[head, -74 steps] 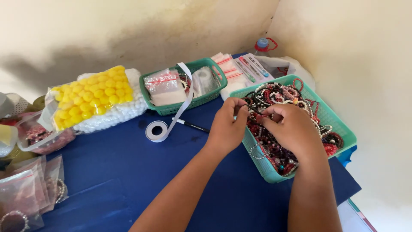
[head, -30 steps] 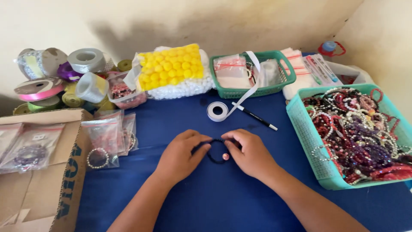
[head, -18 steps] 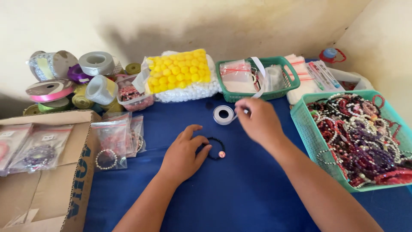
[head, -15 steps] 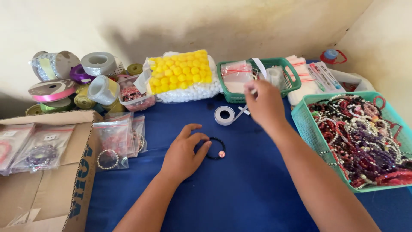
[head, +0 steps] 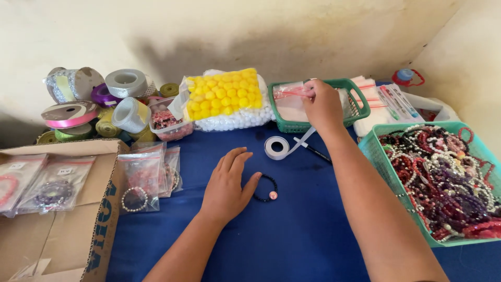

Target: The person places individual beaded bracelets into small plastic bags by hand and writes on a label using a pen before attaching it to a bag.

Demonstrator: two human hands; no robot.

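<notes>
- Right hand (head: 322, 104) reaches into the green basket (head: 360, 107); its fingers pinch one clear zip bag (head: 290, 93), the bag's lower part hidden behind the rim.
- Left hand (head: 225, 186) lies flat, fingers released, on the blue worktop (head: 292, 235).
- One dark bead bracelet (head: 266, 189) lies just beside the left thumb.
- One tape roll (head: 276, 147) sits beyond the left fingertips.
</notes>
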